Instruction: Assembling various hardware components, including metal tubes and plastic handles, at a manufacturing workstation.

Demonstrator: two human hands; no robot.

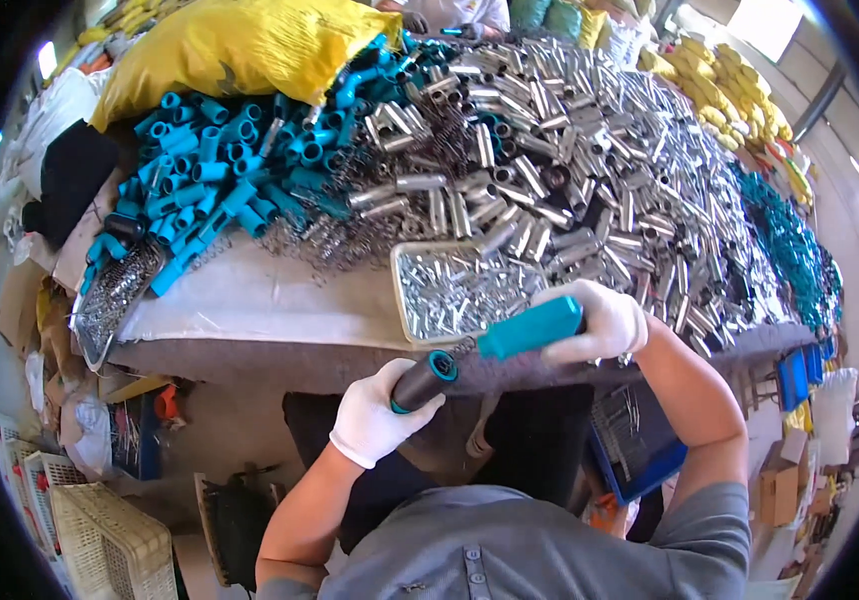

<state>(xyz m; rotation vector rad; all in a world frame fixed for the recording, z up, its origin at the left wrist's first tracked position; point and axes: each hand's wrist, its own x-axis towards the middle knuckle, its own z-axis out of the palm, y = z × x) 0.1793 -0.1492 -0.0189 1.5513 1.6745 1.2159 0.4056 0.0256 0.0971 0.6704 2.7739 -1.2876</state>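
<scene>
My left hand [374,418], in a white glove, is closed around a short black cylinder [418,388] with teal rims; its open end tilts up to the right. My white-gloved right hand [605,322] grips a teal plastic tubular piece [532,328], its narrower end pointing toward the cylinder. Between the two parts shows a thin dark spring [464,348]; whether it is fixed to either one I cannot tell. Both hands are over the table's near edge. Just beyond them sits a pale tray [399,290] with many small metal pins.
Shiny metal tubes [540,150] pile high across the table. Teal tubes [200,170] heap at the left under a yellow sack [230,55], beside loose springs [325,235]. A blue crate [658,478] is below right, and a cream basket [110,530] below left. Another person [460,14] is across the table.
</scene>
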